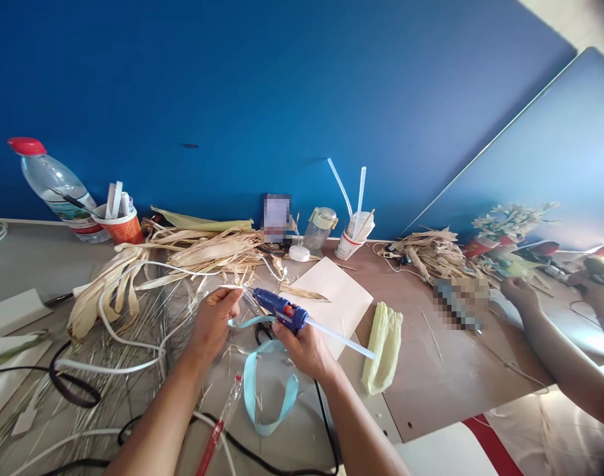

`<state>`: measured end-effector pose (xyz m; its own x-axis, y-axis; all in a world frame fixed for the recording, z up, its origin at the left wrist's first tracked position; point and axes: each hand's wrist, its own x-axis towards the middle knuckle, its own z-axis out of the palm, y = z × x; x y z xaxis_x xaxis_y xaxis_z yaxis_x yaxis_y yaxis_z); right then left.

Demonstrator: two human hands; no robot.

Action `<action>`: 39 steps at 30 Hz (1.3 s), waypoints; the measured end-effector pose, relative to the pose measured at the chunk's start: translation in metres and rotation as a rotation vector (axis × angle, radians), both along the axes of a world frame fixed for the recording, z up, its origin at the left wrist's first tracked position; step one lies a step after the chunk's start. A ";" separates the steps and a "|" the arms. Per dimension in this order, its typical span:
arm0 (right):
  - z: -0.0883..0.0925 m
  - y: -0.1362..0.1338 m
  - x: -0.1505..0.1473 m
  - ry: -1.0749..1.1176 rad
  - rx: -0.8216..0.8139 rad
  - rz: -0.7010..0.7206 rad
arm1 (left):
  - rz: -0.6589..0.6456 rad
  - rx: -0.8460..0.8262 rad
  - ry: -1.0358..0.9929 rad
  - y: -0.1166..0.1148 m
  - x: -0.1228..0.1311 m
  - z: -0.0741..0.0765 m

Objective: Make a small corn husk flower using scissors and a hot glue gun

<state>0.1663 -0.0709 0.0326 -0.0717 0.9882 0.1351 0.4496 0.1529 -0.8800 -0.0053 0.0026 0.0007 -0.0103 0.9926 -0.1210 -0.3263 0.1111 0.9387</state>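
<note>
My right hand (305, 345) is closed round a blue glue gun (280, 309), its nozzle pointing left and a clear glue stick (342, 339) jutting out behind. My left hand (214, 319) pinches a thin dried straw strip (231, 287) right at the nozzle tip. A pale blue ribbon (262, 390) loops under both hands on the table. Black scissors lie partly hidden beneath my right hand.
Dried corn husks (192, 254) pile at the back left. A water bottle (53, 188), an orange cup (120, 228), a paper cup with glue sticks (351, 241), white card (334, 301) and a folded green husk (384, 347) stand around. Another person's arm (554, 350) reaches in at the right.
</note>
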 end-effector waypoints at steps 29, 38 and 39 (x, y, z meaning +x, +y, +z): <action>-0.005 0.004 0.021 0.521 -0.172 -0.189 | -0.016 -0.041 -0.088 0.000 -0.001 0.000; -0.005 0.004 0.063 0.885 -0.583 -0.280 | -0.084 -0.003 -0.149 0.001 -0.003 -0.002; -0.007 0.005 0.068 0.886 -0.599 -0.292 | -0.087 0.001 -0.164 0.001 -0.003 -0.003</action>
<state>0.2339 -0.0661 0.0260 0.0604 0.8741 -0.4820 -0.4259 -0.4142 -0.8044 -0.0081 0.0041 -0.0018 0.0954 0.9890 -0.1128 -0.4641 0.1444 0.8739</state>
